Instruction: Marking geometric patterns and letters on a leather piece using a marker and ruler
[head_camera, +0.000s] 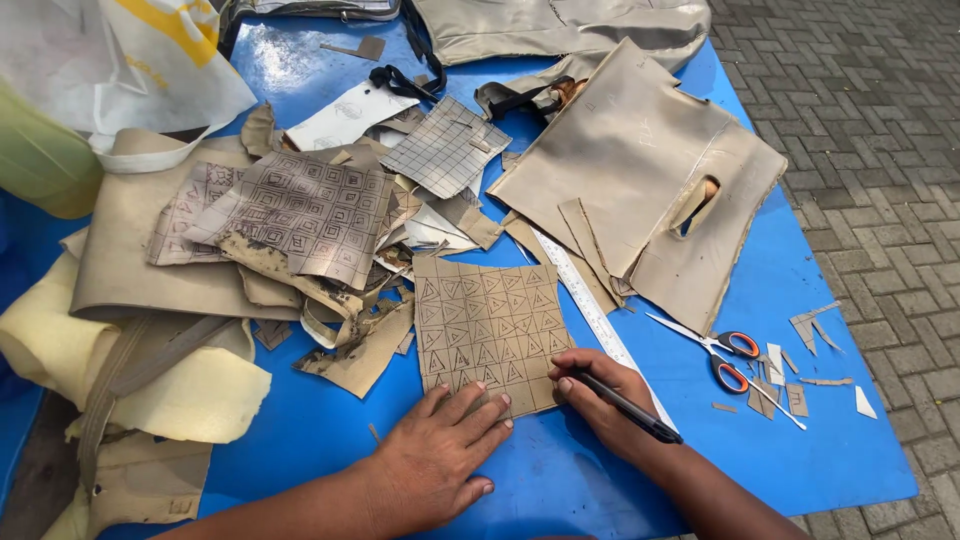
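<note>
Blue table (560, 490): tan fabric pieces (630, 150), gridded piece (488, 335), steel ruler (590, 305), scissors w/ orange handles (728, 360), offcuts (800, 385).

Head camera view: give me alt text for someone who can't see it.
A right hand holds a black pen at the edge of a tan sheet gridded with triangles, while the left hand pins it on a blue table. Orange-handled scissors lie nearby.

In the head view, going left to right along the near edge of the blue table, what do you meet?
Yellow foam sheet → left hand → triangle-marked square piece → right hand holding a black pen → orange-handled scissors → small offcuts.
</note>
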